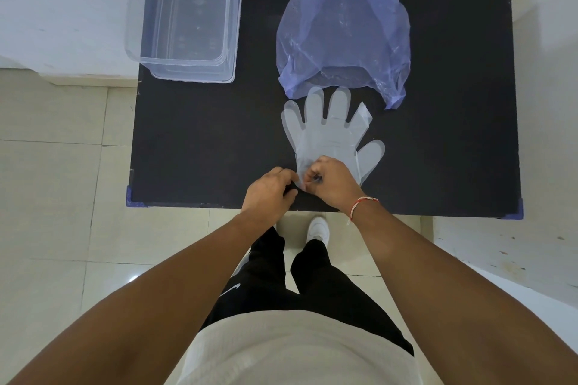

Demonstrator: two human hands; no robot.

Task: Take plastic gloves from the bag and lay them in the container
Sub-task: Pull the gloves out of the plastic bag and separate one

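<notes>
One clear plastic glove (pixel 328 134) lies flat on the black table (pixel 203 150), right of centre and toward the near edge. Its long axis runs near to far: the cuff is at the near end, and the four fingers point away toward the far side, with the thumb sticking out to the right. The fingertips reach the mouth of the bag (pixel 342 31), and the two middle ones just touch or slip under its near rim.

The bag is a single thin, bluish translucent one, lying crumpled on the far right part of the table with its opening facing the near side. What it holds cannot be made out through the plastic.

One clear rectangular container (pixel 187 22) stands at the far left corner of the table, well apart from the glove, its long side running near to far. It overhangs the left table edge slightly.

Both hands meet at the glove's cuff. The left hand (pixel 269 187) pinches the cuff's edge between thumb and fingers, and the right hand (pixel 331 180) is curled closed on the same cuff just beside it. A red and white thread band (pixel 359 206) circles the right wrist.
</notes>
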